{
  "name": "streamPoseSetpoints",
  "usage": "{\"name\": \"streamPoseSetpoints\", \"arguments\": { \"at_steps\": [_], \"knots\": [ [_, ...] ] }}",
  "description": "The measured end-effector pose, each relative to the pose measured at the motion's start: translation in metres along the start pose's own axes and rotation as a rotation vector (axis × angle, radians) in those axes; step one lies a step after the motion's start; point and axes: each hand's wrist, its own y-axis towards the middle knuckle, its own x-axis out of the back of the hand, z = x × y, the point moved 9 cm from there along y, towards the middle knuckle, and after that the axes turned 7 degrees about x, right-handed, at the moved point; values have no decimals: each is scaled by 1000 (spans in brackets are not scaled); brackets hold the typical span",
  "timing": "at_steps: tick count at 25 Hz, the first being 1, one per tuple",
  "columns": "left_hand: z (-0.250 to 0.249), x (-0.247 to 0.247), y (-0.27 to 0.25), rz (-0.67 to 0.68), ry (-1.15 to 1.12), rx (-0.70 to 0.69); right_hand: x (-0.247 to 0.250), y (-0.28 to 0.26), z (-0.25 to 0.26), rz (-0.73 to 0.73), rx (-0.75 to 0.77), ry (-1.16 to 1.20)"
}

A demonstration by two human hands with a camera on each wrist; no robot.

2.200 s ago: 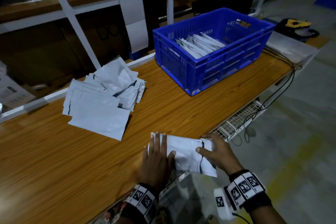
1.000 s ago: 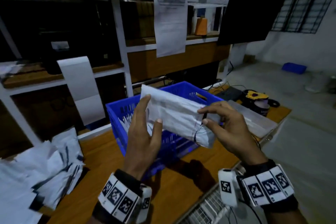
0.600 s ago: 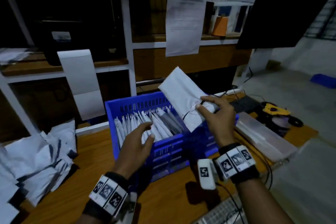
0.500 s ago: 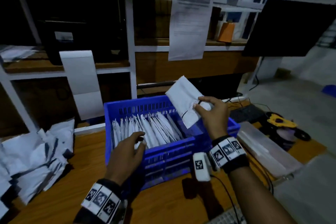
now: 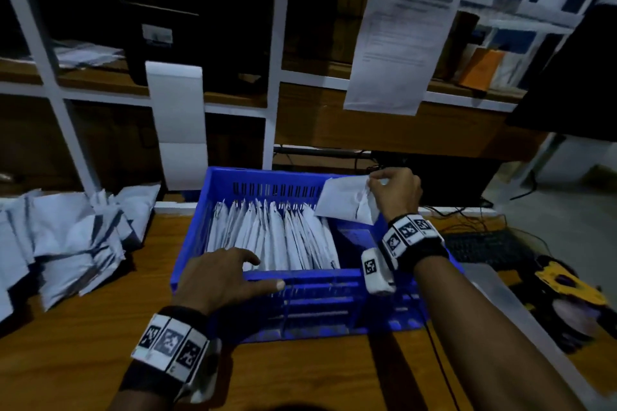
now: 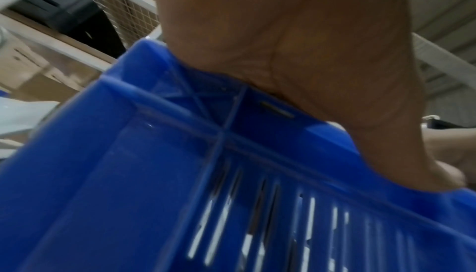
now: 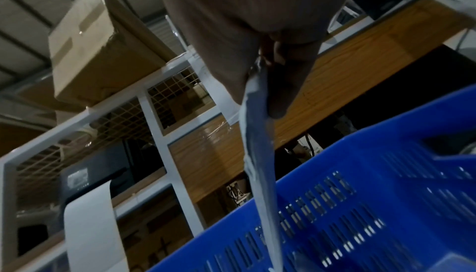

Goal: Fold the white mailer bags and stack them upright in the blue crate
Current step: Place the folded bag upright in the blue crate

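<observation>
Where your forearms enter the head view, both wrists carry bands printed with black-and-white markers, and the wooden tabletop (image 5: pixel 300 377) runs beneath them. Your left hand (image 5: pixel 220 277) lies on the near rim of the blue crate (image 5: pixel 317 297), at its left part; its fingers (image 5: pixel 253 284) are straight and spread, gripping nothing, with the thumb along the outside of the wall. The left wrist view confirms the palm bearing on the rim. Inside the crate, a row of folded mailer bags (image 5: pixel 277 237) stands on edge, leaning slightly, filling the left and middle of the floor; the right end shows bare blue floor. Your right hand (image 5: pixel 395 192) is held above the far right corner of the crate. Its fingers (image 7: pixel 276 95) are pinched on the upper edge of one folded mailer bag (image 5: pixel 345 200), which hangs clear above the right end of the row, touching none of the standing bags. The right wrist view shows this bag edge-on, its lower end pointing down into the crate. To the left on the tabletop lies a loose heap of unfolded mailer bags (image 5: pixel 73 240). Beyond the crate stands a white-framed shelf rack (image 5: pixel 273 83), with a printed sheet (image 5: pixel 400 47) hanging at its front.
</observation>
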Motion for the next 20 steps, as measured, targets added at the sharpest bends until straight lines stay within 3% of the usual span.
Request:
{"name": "streamPoseSetpoints", "arguments": {
  "at_steps": [3,7,10,16,20],
  "knots": [
    [4,-1,3,-34,12,65,8,5,-13,-52,21,48],
    [5,-4,6,-41,28,99,10,-3,-45,-68,-101,102],
    [3,0,5,-58,46,92,11,-7,-47,-48,-64,-3],
    [2,-2,3,-59,80,72,-44,-8,-50,484,-168,-344],
    [-1,0,3,-68,143,26,-65,-10,-36,594,-164,-428]
  ]
}}
